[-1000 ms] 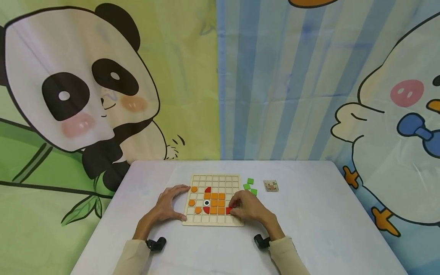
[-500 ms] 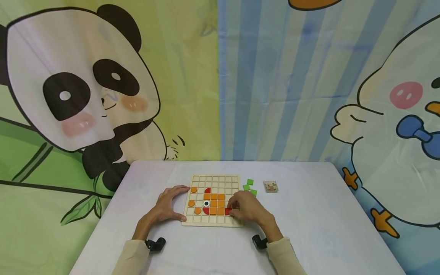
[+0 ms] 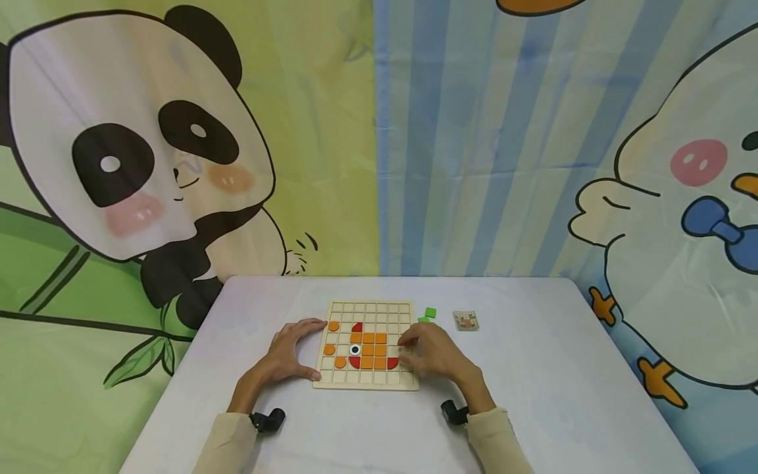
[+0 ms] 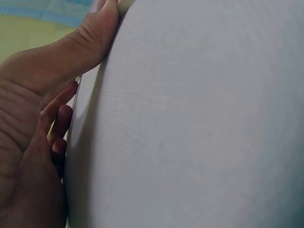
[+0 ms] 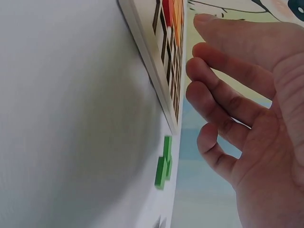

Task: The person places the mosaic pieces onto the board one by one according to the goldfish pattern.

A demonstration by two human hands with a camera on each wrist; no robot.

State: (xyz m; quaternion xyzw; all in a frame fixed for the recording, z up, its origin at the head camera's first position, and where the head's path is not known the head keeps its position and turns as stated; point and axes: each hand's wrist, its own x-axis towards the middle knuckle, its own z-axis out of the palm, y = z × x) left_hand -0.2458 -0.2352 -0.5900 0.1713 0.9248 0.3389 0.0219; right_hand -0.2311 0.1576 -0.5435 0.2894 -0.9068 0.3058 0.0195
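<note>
A wooden grid board [image 3: 367, 382] lies on the table with orange squares [image 3: 374, 351], orange round pieces [image 3: 329, 349], red quarter-round pieces [image 3: 393, 363] and an eye piece [image 3: 355, 350] in its cells. My left hand [image 3: 286, 353] touches the board's left edge, thumb at the near corner and fingers farther up. Over the board's right edge hovers my right hand [image 3: 435, 352], its fingers loosely bent and apart from the red piece. Nothing sits between those fingers in the right wrist view, where green squares [image 5: 163, 164] lie on the table beyond the board's corner.
Right of the board lie green squares [image 3: 430, 313], some hidden behind my right hand. A small patterned card [image 3: 466, 320] sits farther right on the white table [image 3: 521, 368]. Printed cloth with a panda [image 3: 142, 164] hangs behind the table.
My right hand has let go of the red quarter-round piece and moved slightly right and up. That piece stays in its cell at the lower right. The left hand has held its place.
</note>
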